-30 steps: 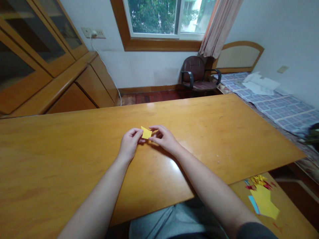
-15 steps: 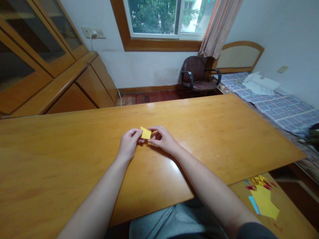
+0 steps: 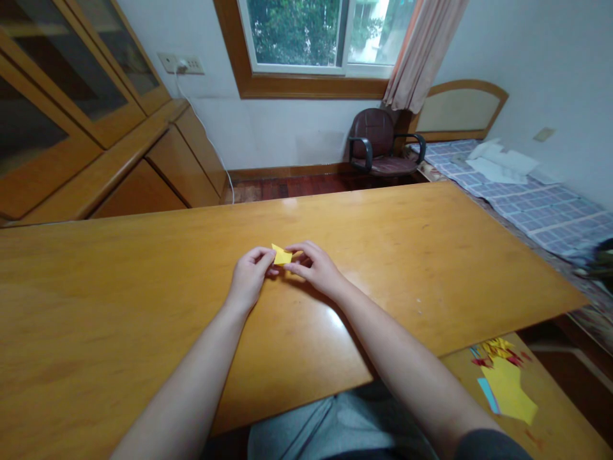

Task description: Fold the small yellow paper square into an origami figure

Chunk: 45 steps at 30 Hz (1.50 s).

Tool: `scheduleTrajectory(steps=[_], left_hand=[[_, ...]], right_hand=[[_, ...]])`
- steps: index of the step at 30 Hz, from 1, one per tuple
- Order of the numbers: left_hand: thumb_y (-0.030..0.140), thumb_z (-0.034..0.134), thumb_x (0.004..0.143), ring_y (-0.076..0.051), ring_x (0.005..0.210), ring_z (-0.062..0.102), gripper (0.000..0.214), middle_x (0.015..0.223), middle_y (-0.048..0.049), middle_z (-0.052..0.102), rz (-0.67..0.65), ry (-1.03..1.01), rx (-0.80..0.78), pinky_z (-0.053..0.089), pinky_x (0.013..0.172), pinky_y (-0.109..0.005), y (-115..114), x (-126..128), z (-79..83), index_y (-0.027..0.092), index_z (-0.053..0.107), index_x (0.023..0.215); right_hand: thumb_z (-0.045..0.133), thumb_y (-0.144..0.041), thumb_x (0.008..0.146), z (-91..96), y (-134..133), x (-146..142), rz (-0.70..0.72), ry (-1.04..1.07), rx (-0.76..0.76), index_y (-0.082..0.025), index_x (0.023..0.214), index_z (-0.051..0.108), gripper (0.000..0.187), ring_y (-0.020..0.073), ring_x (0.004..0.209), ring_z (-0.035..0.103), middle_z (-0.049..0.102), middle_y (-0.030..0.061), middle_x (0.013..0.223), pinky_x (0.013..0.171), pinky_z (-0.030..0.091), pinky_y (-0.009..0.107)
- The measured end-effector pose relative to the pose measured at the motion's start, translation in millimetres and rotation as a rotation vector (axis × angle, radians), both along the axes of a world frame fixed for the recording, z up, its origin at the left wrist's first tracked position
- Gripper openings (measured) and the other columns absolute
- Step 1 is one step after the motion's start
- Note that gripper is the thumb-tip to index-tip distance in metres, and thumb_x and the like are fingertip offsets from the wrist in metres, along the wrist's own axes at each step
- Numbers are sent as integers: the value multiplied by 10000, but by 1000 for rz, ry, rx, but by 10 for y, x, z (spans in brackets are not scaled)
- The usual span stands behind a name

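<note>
A small folded piece of yellow paper (image 3: 282,257) is held up between my two hands, just above the wooden table (image 3: 143,306). My left hand (image 3: 249,273) pinches its left side with the thumb on top; the fingers underneath are partly hidden. At the right edge of the paper, my right hand (image 3: 316,267) has thumb and fingertips closed about its side. One pointed corner of the paper sticks up at the upper left.
Lower right, on a lower surface, lie yellow paper sheets (image 3: 510,390), a light blue sheet (image 3: 488,395) and a pile of small yellow and red folded pieces (image 3: 498,348). Beyond the table stand an armchair (image 3: 376,144), a bed (image 3: 536,198) and a cabinet (image 3: 158,153).
The yellow paper has tilted a little and shifted slightly right, showing less of its face. My right thumb has come up onto its lower right edge.
</note>
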State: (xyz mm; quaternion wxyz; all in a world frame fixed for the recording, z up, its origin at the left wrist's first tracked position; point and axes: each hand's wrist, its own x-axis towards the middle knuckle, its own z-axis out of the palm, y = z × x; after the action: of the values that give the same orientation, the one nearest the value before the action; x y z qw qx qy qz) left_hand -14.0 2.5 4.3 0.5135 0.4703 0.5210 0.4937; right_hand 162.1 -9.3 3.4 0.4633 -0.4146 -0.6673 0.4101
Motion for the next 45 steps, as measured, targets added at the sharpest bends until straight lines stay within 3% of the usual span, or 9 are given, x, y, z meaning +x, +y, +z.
scheduleTrajectory(steps=[8, 14, 20, 26, 34, 38, 45], left_hand=[[398, 693, 726, -117, 542, 596, 248, 651, -3, 660, -121, 129, -3, 479, 549, -217, -10, -18, 27, 154, 650, 729], [421, 708, 711, -119, 534, 576, 276, 619, -1, 639, -169, 133, -5, 466, 533, -217, -19, -15, 33, 151, 658, 736], [444, 687, 739, -132, 577, 599, 297, 650, -18, 656, -205, 120, -1, 494, 572, -234, -23, -8, 40, 150, 665, 771], [468, 649, 775, -162, 667, 639, 358, 734, -47, 680, -227, 98, 3, 510, 604, -249, -52, 3, 64, 145, 675, 925], [358, 747, 666, -192, 816, 652, 559, 996, -80, 700, -254, 284, 122, 536, 727, -293, -73, 40, 37, 180, 636, 1185], [320, 727, 674, -186, 833, 642, 528, 1062, -77, 670, -245, 377, 206, 532, 743, -286, -86, 56, 31, 199, 647, 1182], [280, 626, 734, -169, 790, 613, 390, 985, -64, 657, -231, 460, 264, 504, 712, -262, -71, 63, 43, 180, 671, 1107]], right_hand=[[648, -362, 863, 23, -3, 14, 26, -23, 12, -192, 1023, 672, 235, 120, 808, 607, 603, 39, 995, 738, 497, 258], [639, -292, 872, 15, 15, 31, -14, -89, 88, -199, 956, 701, 140, 148, 883, 601, 633, 34, 930, 790, 476, 274], [637, -202, 840, 16, 24, 32, -67, -141, 79, -185, 915, 709, 106, 127, 769, 592, 654, 19, 854, 742, 458, 255], [607, -103, 756, -26, 47, 20, -141, -138, 35, -180, 951, 693, 227, 137, 772, 603, 687, 27, 910, 742, 475, 262], [595, -115, 739, -118, 67, 13, -175, -141, 7, -189, 1042, 635, 314, 135, 736, 602, 661, 14, 878, 732, 501, 273], [585, -104, 730, -116, 62, 8, -183, -151, -12, -199, 1064, 614, 348, 128, 710, 592, 645, 2, 873, 729, 502, 277], [628, -150, 736, -53, 45, -8, -180, -155, -33, -189, 1109, 587, 378, 114, 666, 577, 624, -9, 853, 691, 484, 265]])
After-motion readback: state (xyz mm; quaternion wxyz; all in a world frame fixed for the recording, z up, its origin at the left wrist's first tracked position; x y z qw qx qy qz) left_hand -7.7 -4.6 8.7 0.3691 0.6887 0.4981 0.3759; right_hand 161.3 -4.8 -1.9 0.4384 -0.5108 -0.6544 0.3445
